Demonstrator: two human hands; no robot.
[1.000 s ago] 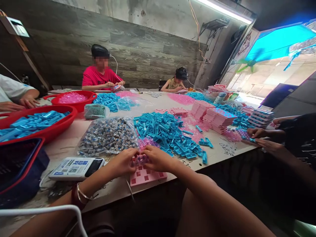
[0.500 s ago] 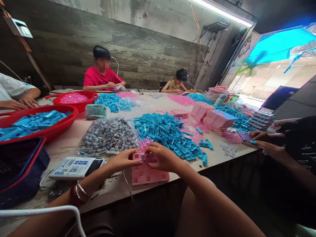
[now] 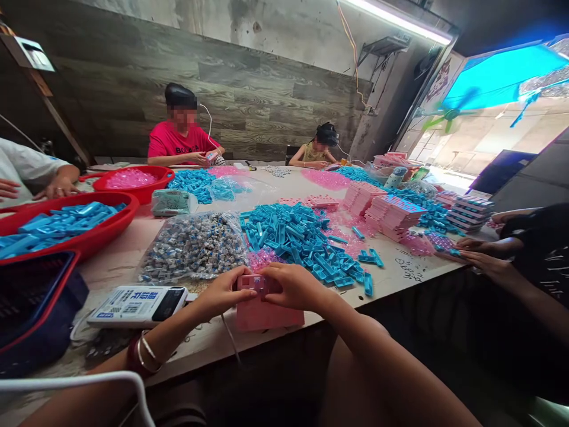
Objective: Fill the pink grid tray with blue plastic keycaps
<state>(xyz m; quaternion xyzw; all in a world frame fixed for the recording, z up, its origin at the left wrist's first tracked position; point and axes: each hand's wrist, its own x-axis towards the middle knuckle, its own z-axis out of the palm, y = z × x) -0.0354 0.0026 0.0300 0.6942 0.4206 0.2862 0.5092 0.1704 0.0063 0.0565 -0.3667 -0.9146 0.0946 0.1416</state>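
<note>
Left hand and right hand, fingers closed in a shared grip on a small pink piece | held over a pink tray at the desk's near edge | blue parts pile just beyond | white box at left.

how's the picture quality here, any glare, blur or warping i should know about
Head view: the strip light and the open doorway at right are blown out, with a blue cast from the awning; wide-angle warping bends the table edge and wall lines; the left hand, right hand and pink tray are fairly sharp; faces of the people opposite are blurred.
</note>
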